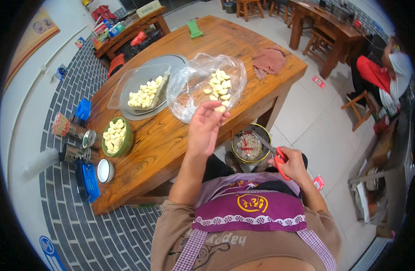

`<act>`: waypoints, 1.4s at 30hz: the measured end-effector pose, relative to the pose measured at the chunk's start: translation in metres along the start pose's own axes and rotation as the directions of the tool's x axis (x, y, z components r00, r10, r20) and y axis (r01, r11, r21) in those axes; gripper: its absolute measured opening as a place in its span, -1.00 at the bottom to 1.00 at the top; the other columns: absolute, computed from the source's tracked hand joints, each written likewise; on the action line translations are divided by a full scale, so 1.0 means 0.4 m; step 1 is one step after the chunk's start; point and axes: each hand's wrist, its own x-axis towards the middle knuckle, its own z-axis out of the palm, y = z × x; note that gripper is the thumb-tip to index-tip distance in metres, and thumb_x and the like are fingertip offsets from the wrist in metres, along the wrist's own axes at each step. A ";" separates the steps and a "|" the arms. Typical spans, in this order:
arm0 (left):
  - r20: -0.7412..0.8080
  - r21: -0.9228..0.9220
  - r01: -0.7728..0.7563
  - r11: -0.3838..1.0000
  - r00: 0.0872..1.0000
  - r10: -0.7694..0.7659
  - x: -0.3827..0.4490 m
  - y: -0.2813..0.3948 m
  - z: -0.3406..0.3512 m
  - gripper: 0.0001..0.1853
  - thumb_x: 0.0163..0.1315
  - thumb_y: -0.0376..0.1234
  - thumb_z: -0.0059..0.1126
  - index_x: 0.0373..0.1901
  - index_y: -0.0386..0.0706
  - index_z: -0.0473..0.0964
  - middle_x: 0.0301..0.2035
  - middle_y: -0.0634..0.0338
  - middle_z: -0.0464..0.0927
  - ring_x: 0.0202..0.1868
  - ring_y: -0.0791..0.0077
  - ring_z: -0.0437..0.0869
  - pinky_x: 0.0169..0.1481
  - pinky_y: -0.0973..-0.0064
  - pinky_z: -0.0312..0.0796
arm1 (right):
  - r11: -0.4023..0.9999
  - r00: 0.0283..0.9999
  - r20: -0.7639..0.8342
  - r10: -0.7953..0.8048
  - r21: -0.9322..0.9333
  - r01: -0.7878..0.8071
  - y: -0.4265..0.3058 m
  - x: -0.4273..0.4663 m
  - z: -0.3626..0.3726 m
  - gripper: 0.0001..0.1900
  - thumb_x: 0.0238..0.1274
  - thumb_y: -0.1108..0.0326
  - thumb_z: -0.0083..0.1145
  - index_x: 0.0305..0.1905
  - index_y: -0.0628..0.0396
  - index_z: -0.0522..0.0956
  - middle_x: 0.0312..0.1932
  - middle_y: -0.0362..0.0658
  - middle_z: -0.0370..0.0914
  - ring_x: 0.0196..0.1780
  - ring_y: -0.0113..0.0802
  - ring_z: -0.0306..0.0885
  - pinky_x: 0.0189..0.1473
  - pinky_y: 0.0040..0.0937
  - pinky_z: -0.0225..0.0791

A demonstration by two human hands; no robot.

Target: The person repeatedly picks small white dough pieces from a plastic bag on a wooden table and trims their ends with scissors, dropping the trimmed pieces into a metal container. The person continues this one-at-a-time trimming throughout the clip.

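Note:
Between the fingertips of my left hand [207, 127] is a peeled garlic clove [220, 108], held just over the near side of a clear plastic bag [187, 91]. More peeled cloves [220, 83] lie on that bag. My right hand [292, 164] grips red-handled scissors [279, 159], their blades pointing up and left above a bucket [251, 144] of scraps on the floor. Left of the bag, a clear plastic container [117, 93] with garlic cloves [145, 95] rests on a round grey tray [177, 61]. Nearer the wall, a green bowl [129, 144] is heaped with cloves.
The wooden table [156, 152] carries a white cup [105, 170], a blue box [89, 183], a toothpick holder [67, 125], a reddish cloth [269, 61] and a green stand [194, 28]. A seated person [393, 71] is at the right, beside a wooden stool [360, 110].

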 end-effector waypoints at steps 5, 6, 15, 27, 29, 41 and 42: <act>0.118 -0.075 0.174 0.982 0.979 -0.164 -0.082 -0.064 0.056 -0.71 0.31 -0.57 0.18 0.05 -0.28 0.45 -0.09 0.09 0.57 0.00 0.34 0.63 0.16 0.45 0.45 | 0.983 0.978 -0.104 -0.180 0.018 0.183 -0.049 0.008 -0.004 -0.53 -0.11 0.15 0.59 -0.28 0.20 0.50 -0.58 -0.05 0.41 -0.57 -0.20 0.40 -0.50 -0.30 0.30; 0.120 -0.063 0.186 0.981 0.977 -0.178 -0.091 -0.073 0.062 -0.75 0.33 -0.55 0.16 0.02 -0.27 0.46 -0.08 0.12 0.57 -0.01 0.38 0.62 0.14 0.46 0.44 | 0.978 0.971 -0.131 -0.199 0.038 0.205 -0.056 0.010 -0.001 -0.52 -0.13 0.16 0.60 -0.27 0.20 0.50 -0.57 -0.05 0.40 -0.57 -0.22 0.39 -0.50 -0.31 0.29; 0.177 -0.202 0.319 0.926 0.942 -0.286 -0.117 -0.117 0.081 -0.78 0.39 -0.47 0.15 0.03 -0.24 0.46 -0.10 0.14 0.61 -0.08 0.49 0.58 0.12 0.50 0.42 | 0.964 0.941 -0.216 -0.262 -0.100 0.246 -0.071 0.001 -0.001 -0.46 -0.21 0.08 0.63 -0.30 0.21 0.50 -0.51 -0.05 0.49 -0.53 -0.14 0.52 -0.51 -0.26 0.36; 0.185 -0.243 0.401 0.883 0.913 -0.364 -0.123 -0.140 0.061 -0.73 0.38 -0.45 0.19 0.07 -0.28 0.47 -0.10 0.12 0.62 -0.11 0.45 0.61 0.11 0.50 0.46 | 0.946 0.924 -0.253 -0.287 -0.224 0.233 -0.059 -0.004 0.004 -0.49 -0.18 0.00 0.61 -0.36 0.15 0.52 -0.58 -0.09 0.49 -0.57 -0.13 0.54 -0.56 -0.26 0.37; 0.175 -0.227 0.414 0.882 0.908 -0.381 -0.120 -0.143 0.056 -0.72 0.38 -0.44 0.20 0.08 -0.29 0.47 -0.11 0.12 0.61 -0.10 0.45 0.61 0.12 0.50 0.46 | 0.945 0.922 -0.254 -0.292 -0.227 0.237 -0.055 -0.005 0.005 -0.48 -0.20 -0.01 0.61 -0.37 0.15 0.52 -0.59 -0.09 0.48 -0.58 -0.14 0.53 -0.57 -0.27 0.37; 0.188 -0.283 0.502 0.817 0.865 -0.466 -0.087 -0.207 0.008 -0.69 0.40 -0.46 0.14 0.14 -0.33 0.45 -0.04 0.15 0.60 -0.03 0.47 0.62 0.13 0.54 0.48 | 0.972 0.968 -0.203 -0.149 -0.209 0.106 -0.009 0.001 0.019 -0.49 -0.15 -0.05 0.57 -0.43 0.18 0.57 -0.65 0.02 0.49 -0.55 0.03 0.55 -0.53 -0.19 0.41; 0.118 -0.217 0.473 0.854 0.881 -0.458 -0.088 -0.213 0.002 -0.67 0.40 -0.47 0.14 0.16 -0.35 0.45 -0.04 0.14 0.59 -0.03 0.47 0.63 0.14 0.53 0.48 | 0.973 0.977 -0.184 -0.104 -0.220 0.062 0.002 0.008 0.022 -0.49 -0.13 -0.08 0.55 -0.42 0.18 0.58 -0.64 0.04 0.50 -0.53 0.06 0.57 -0.50 -0.16 0.42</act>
